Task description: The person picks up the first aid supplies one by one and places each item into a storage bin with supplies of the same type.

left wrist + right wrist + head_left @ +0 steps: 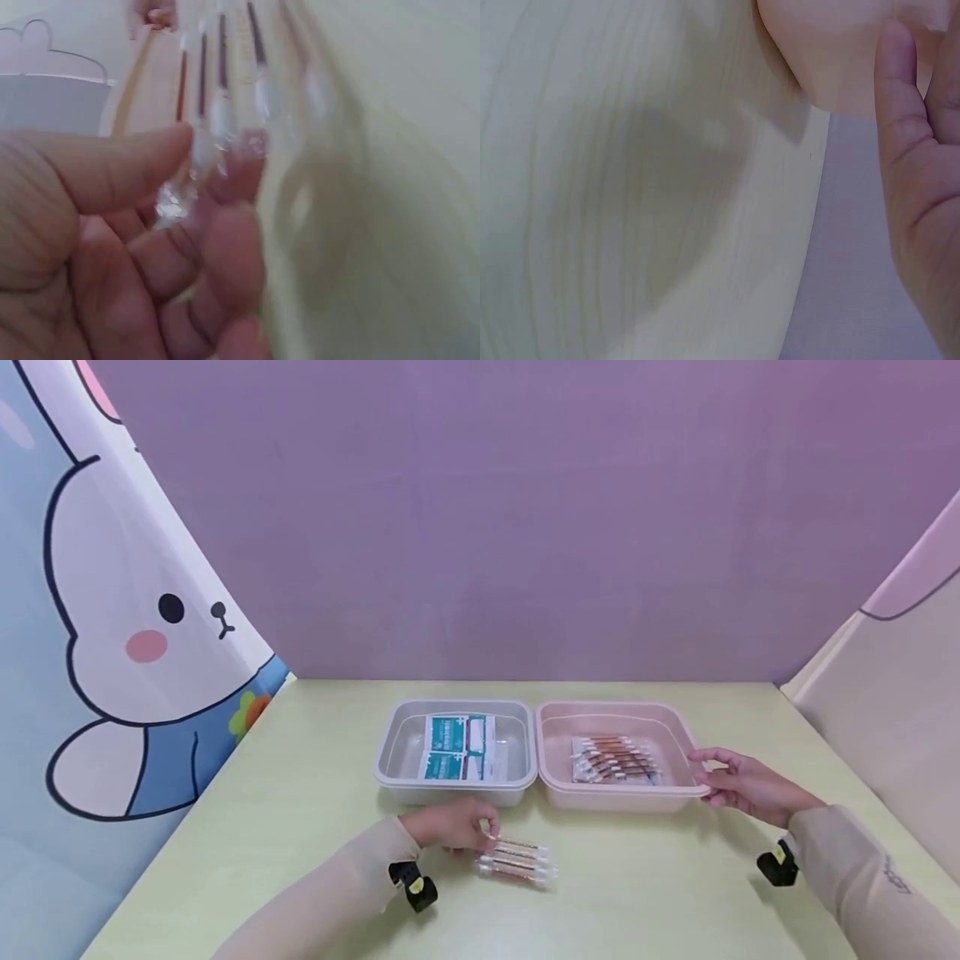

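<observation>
In the head view my left hand (pixel 459 823) pinches one end of a clear packet of cotton swabs (pixel 517 862) in front of the containers. The left wrist view shows the thumb and fingers on the packet's edge, with brown-stemmed, white-tipped swabs (pixel 222 75) fanning away from them. My right hand (pixel 753 787) holds the right rim of a pink plastic tray (pixel 615 803), fingers over and under the edge. Inside that tray lie more swab packets (pixel 615 760). In the right wrist view, a finger (pixel 898 82) lies along the pink tray's wall.
A grey-white plastic tray (pixel 456 795) stands left of the pink one, their rims side by side. It holds teal-and-white printed packets (pixel 457 747). Behind the pale wood-look table (pixel 300 860) rises a purple backdrop (pixel 525 527); a cartoon-printed cloth (pixel 142 693) hangs at left.
</observation>
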`<state>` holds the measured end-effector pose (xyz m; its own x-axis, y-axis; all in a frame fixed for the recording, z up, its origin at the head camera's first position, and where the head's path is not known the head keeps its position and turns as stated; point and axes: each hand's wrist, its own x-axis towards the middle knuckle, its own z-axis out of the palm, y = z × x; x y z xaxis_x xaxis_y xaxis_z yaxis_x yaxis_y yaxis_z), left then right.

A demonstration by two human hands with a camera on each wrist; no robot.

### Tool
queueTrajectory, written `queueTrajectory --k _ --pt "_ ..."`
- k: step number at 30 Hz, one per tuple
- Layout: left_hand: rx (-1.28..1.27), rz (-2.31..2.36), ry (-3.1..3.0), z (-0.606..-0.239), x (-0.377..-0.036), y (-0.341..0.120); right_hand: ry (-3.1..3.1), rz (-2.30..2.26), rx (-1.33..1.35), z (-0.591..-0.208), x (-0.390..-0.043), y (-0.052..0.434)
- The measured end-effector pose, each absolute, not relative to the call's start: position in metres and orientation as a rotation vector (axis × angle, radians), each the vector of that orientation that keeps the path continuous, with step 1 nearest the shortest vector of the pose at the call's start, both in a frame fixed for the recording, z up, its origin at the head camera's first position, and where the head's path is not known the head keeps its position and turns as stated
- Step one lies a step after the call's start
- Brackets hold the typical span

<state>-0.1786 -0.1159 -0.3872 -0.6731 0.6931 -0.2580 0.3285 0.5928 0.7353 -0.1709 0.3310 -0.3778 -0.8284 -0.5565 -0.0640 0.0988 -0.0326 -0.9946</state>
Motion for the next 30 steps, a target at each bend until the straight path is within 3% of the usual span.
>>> queueTrajectory --k 18,30 --pt "0.817 1.172 2.229 -0.324 -0.195 -0.074 1.776 -1.950 -0.484 -0.378 -0.170 0.329" --pt "0.674 1.398 2.274 -0.313 -0.225 -0.038 1.808 -1.943 -0.461 -0.380 -0.165 0.327"
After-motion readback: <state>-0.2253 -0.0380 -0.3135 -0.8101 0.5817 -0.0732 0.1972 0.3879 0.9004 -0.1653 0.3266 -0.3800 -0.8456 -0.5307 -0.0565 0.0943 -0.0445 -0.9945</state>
